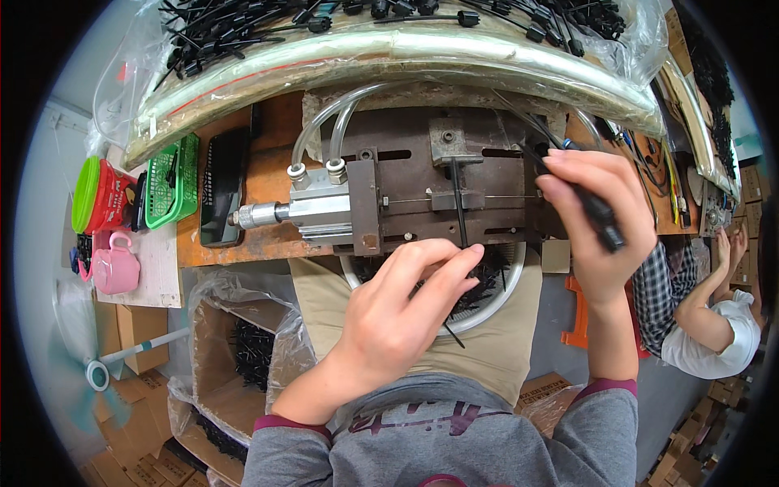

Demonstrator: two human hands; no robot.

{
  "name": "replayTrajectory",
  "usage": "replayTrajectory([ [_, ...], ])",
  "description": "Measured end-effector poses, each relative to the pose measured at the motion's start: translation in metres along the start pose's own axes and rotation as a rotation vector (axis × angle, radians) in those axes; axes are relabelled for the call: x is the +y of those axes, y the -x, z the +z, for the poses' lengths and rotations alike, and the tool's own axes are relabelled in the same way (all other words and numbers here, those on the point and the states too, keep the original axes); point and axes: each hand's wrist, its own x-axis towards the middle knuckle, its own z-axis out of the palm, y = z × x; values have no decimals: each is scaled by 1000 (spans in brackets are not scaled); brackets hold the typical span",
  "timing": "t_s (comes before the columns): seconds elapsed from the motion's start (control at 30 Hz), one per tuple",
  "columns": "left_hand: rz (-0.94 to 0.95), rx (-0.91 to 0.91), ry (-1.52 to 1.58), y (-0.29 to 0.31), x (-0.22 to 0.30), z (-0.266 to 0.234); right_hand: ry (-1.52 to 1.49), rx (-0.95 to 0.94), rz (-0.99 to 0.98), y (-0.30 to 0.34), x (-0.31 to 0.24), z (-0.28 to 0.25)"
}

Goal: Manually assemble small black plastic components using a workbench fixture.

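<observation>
My left hand is closed, thumb and fingertips together at the near end of a thin black rod. That rod lies across a small metal block on the clamping fixture. Held in my right hand, to the right of the fixture, is a thin black stick with a thick head, its stem pointing up and left. Below my left hand, a white-rimmed round basin with black pieces rests on my lap, partly covered by the hand. A silver air cylinder sits at the fixture's left.
Many black headed sticks lie on plastic sheeting beyond the fixture. To the left are a black tray, green basket, red tub and pink cup. A plastic-lined carton stands lower left. Another person works at right.
</observation>
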Motion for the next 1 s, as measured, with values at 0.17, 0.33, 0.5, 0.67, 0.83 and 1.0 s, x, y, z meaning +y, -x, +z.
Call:
replayTrajectory([
  [0.17, 90, -87, -288, 6, -10, 20, -673, 121, 729, 11, -18, -5],
  [0.33, 140, -177, -409, -6, -12, 18, -1060, 57, 982, 20, -15, -9],
  [0.5, 52, -173, -268, -8, -12, 12, -1301, 47, 1063, 22, -20, -6],
  [0.67, -316, 11, 602, -5, 8, 8, -1452, -5, 1129, 24, -32, 4],
  [0.83, -430, 9, 912, -4, 14, 0, -1461, 0, 1142, 23, -38, 7],
  [1.0, -93, -42, 433, 6, 6, -16, -1036, 227, 1041, 22, -30, -5],
])
